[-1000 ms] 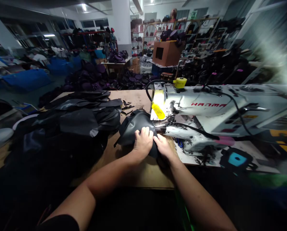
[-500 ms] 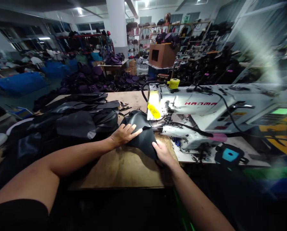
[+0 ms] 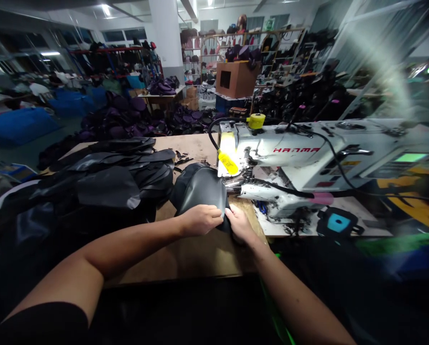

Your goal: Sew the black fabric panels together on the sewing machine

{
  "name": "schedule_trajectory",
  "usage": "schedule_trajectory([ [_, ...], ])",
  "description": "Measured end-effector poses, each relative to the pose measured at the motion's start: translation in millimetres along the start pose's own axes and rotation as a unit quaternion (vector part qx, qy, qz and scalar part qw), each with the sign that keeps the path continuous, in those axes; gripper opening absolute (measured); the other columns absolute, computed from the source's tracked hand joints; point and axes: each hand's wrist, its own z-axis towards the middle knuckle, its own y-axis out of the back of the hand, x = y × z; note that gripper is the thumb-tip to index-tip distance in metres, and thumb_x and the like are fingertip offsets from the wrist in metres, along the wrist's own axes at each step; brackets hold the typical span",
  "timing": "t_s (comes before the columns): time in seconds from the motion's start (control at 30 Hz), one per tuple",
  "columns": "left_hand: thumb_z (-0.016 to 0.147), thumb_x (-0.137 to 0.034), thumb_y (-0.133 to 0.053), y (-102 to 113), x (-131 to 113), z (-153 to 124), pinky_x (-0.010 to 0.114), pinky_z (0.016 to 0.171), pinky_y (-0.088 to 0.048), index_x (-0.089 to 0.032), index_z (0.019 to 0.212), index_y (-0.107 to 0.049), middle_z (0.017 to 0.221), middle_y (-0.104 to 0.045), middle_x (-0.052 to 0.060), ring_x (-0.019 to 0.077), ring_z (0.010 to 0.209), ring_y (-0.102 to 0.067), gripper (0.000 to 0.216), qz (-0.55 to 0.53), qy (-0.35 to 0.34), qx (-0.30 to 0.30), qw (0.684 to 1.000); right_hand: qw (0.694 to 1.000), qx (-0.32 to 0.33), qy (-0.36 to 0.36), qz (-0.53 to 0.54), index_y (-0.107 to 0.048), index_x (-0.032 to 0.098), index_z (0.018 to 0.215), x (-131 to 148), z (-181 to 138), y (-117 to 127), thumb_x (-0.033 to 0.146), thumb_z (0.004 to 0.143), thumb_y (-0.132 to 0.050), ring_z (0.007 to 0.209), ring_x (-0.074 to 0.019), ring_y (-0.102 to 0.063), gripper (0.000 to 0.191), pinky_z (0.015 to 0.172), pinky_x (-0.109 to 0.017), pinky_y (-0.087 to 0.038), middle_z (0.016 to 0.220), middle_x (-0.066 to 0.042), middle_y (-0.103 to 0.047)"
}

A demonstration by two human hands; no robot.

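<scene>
A black leather-like panel (image 3: 202, 189) lies in front of the sewing machine (image 3: 282, 148), its right edge reaching the machine's narrow arm (image 3: 248, 190) under the needle area. My left hand (image 3: 202, 220) is closed on the panel's near right edge, fingers pinched together. Just right of it, my right hand (image 3: 239, 223) grips the same edge, thumb on top and fingers hidden beneath. The two hands are close together but apart. A lit lamp with a yellow cover (image 3: 228, 162) shines on the machine head.
Black cut panels (image 3: 108, 187) are heaped on the left of the wooden table (image 3: 153, 263). Dark scraps (image 3: 181, 159) lie behind the worked panel. A black and turquoise object (image 3: 339, 222) rests at the right. Behind are purple bags (image 3: 128, 115) and a cardboard box (image 3: 238, 79).
My left hand has moved right and nearer, from lying spread on top of the panel to pinching its edge beside my right hand. The panel has turned somewhat, and the view has shifted slightly.
</scene>
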Motion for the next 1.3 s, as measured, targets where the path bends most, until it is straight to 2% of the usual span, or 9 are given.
schedule_trajectory([
  [0.2,0.098,-0.014,-0.044,-15.2,14.6,17.5,0.033,0.071,-0.042,-0.015,0.086,-0.065,0.084,-0.063,0.007,0.0188,0.077,-0.056,0.024,0.011,0.064,0.005,0.998,0.996,-0.014,0.03,0.081,-0.056,0.024,0.083,1.5,37.1,-1.9,0.04,0.093,-0.042,0.085,-0.0213,-0.061,0.023,0.082,-0.034,-0.053,0.089,-0.004,-0.067],
  [0.37,0.097,-0.013,-0.045,-25.1,27.6,31.7,0.035,0.072,-0.042,-0.014,0.089,-0.068,0.087,-0.064,0.009,0.0212,0.082,-0.058,0.024,0.04,0.111,0.01,0.993,0.995,-0.012,0.052,0.081,-0.061,0.021,0.089,6.7,65.1,-1.6,0.029,0.09,-0.042,0.094,-0.0224,-0.061,0.02,0.095,-0.038,-0.051,0.095,-0.008,-0.07],
  [0.5,0.1,-0.014,-0.043,-34.9,40.8,39.7,0.037,0.074,-0.043,-0.013,0.093,-0.069,0.089,-0.065,0.01,0.0223,0.084,-0.059,0.027,0.055,0.131,0.007,0.99,0.995,0.006,0.064,0.075,-0.063,0.018,0.086,14.3,69.8,5.3,0.019,0.087,-0.041,0.095,-0.0215,-0.062,0.021,0.097,-0.037,-0.049,0.098,-0.009,-0.072],
  [0.7,0.105,-0.032,-0.043,-51.6,61.5,43.8,0.037,0.076,-0.041,-0.009,0.098,-0.069,0.092,-0.065,0.012,0.0244,0.088,-0.06,0.034,0.072,0.127,-0.011,0.989,0.989,0.046,-0.027,0.14,-0.062,0.015,0.088,30.0,64.8,11.8,0.022,0.088,-0.045,0.078,-0.019,-0.063,0.018,0.08,-0.038,-0.052,0.087,-0.007,-0.071],
  [0.8,0.106,-0.032,-0.042,-55.5,66.5,42.0,0.037,0.076,-0.04,-0.009,0.102,-0.068,0.092,-0.064,0.012,0.0243,0.089,-0.059,0.035,0.082,0.126,-0.015,0.988,0.973,0.08,-0.05,0.212,-0.062,0.016,0.09,31.4,64.0,10.4,0.023,0.081,-0.054,0.067,-0.0172,-0.062,0.014,0.07,-0.036,-0.054,0.081,-0.005,-0.07],
  [0.93,0.105,-0.035,-0.043,-55.4,63.4,34.3,0.038,0.075,-0.039,-0.012,0.105,-0.067,0.095,-0.065,0.013,0.0259,0.09,-0.057,0.034,0.08,0.146,-0.029,0.986,0.943,0.101,-0.073,0.31,-0.061,0.02,0.087,26.1,60.8,7.8,0.018,0.065,-0.062,0.074,-0.019,-0.068,0.022,0.068,-0.032,-0.058,0.086,-0.003,-0.072],
  [1.07,0.098,-0.037,-0.051,-56.3,51.4,22.8,0.042,0.077,-0.039,-0.012,0.119,-0.064,0.108,-0.064,0.016,0.0292,0.098,-0.054,0.035,0.071,0.187,-0.046,0.979,0.921,0.12,-0.066,0.364,-0.061,0.023,0.086,22.2,55.1,8.3,0.022,0.061,-0.062,0.082,-0.0207,-0.07,0.025,0.072,-0.033,-0.06,0.087,-0.002,-0.073],
  [1.17,0.095,-0.038,-0.056,-58.8,44.4,17.9,0.043,0.079,-0.039,-0.01,0.129,-0.06,0.116,-0.064,0.018,0.0313,0.102,-0.054,0.045,0.088,0.239,-0.06,0.965,0.921,0.106,-0.077,0.367,-0.064,0.022,0.089,23.1,52.8,9.3,0.03,0.066,-0.067,0.081,-0.0207,-0.07,0.025,0.07,-0.033,-0.059,0.09,-0.004,-0.074],
  [1.3,0.099,-0.05,-0.051,-58.3,43.0,21.2,0.042,0.075,-0.036,-0.01,0.122,-0.063,0.108,-0.065,0.016,0.0307,0.096,-0.055,0.047,0.118,0.281,-0.063,0.951,0.956,0.008,-0.136,0.258,-0.062,0.022,0.081,27.6,55.8,7.5,0.048,0.081,-0.065,0.065,-0.0181,-0.065,0.026,0.057,-0.03,-0.055,0.076,-0.004,-0.07],
])
